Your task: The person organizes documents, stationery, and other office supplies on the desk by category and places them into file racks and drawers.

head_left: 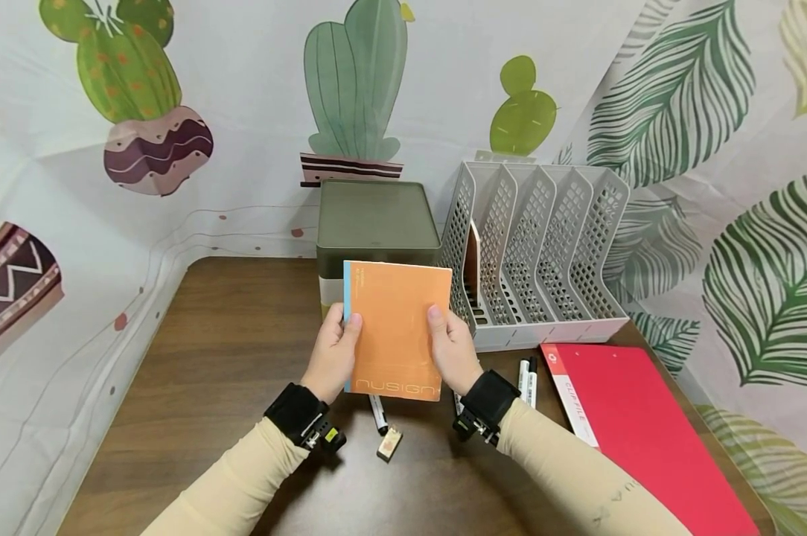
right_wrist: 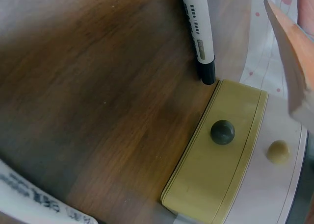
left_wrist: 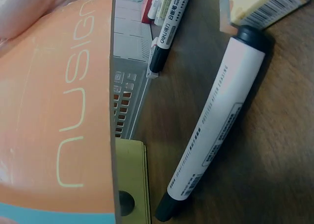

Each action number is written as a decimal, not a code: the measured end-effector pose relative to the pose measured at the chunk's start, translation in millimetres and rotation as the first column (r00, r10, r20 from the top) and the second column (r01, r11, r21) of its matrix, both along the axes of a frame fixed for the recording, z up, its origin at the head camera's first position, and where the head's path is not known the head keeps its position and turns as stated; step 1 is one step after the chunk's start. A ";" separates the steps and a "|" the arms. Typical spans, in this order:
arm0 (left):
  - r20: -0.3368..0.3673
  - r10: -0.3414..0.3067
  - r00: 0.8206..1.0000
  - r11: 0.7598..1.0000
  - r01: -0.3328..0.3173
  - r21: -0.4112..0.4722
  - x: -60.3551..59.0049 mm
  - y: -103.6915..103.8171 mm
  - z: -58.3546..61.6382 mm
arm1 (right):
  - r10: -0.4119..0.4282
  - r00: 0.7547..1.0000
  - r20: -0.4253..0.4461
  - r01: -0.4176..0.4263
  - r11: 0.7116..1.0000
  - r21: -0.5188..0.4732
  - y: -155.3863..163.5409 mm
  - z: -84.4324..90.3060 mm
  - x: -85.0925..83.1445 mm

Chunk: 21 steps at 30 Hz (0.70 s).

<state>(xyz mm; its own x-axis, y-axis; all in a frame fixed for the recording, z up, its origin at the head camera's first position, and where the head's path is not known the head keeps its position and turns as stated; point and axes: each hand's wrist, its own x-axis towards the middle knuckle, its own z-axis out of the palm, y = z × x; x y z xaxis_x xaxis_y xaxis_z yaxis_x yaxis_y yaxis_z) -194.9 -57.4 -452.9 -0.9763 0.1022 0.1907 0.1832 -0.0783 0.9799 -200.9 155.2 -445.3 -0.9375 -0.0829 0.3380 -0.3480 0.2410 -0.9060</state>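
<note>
Brown wood desk (head_left: 229, 357) fills the lower centre of the head view, printed cactus and leaf cloth behind it. White file rack (head_left: 544, 253) with mesh dividers sits at centre right, a thin brown item standing in its leftmost slot. Dark green-lidded drawer box (head_left: 375, 219) sits just left of the rack; the right wrist view shows its yellow drawer front (right_wrist: 221, 155) with a dark round knob. Red folder (head_left: 638, 424) lies flat at lower right, white spine strip reading "CLIPFILE".

Orange notebook (head_left: 395, 331) is held upright above the desk at frame centre, between both hands, in front of the box. Blue strip down its left edge, "nusign" printed along the bottom, same word large in the left wrist view (left_wrist: 59, 111). Small print near the top left corner is too small to read.

Left hand (head_left: 333, 353) grips the notebook's left edge, thumb on the cover. Right hand (head_left: 452, 350) grips the right edge, thumb on the cover, fingers behind.

White marker (head_left: 378, 414) with black cap lies on the desk below the notebook; its label text is unreadable. Two more markers (head_left: 528, 378) lie by the folder, Chinese print and "deli" visible from the left wrist. Small eraser (head_left: 388, 444) with a barcode lies beside the first marker.
</note>
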 end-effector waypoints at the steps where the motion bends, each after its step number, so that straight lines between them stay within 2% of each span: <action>1: 0.001 0.003 1.000 1.000 -0.003 0.002 0.1 -0.1 0.4 | 0.023 1.000 0.012 -0.023 1.000 -0.007 0.9 -0.2 1.0; 6: 0.005 0.014 1.000 1.000 -0.014 0.020 0.2 -0.3 1.3 | 0.135 0.984 0.118 -0.128 0.990 -0.065 3.7 1.0 5.7; 9: -0.003 0.017 1.000 1.000 -0.017 0.018 -0.7 0.3 0.8 | 0.195 0.961 0.194 -0.166 0.974 -0.154 3.4 3.9 7.3; 15: -0.009 0.023 1.000 1.000 -0.023 -0.001 -2.5 1.1 -1.5 | 0.356 0.872 0.335 -0.215 0.895 -0.391 3.2 9.3 8.6; 17: -0.010 0.021 1.000 1.000 -0.022 -0.005 -2.8 1.5 -1.8 | 0.391 0.848 0.358 -0.230 0.880 -0.417 4.6 10.1 8.5; 21: -0.009 0.022 1.000 1.000 -0.022 -0.003 -2.5 2.5 -1.6 | 0.445 0.813 0.375 -0.285 0.866 -0.410 7.6 12.5 8.2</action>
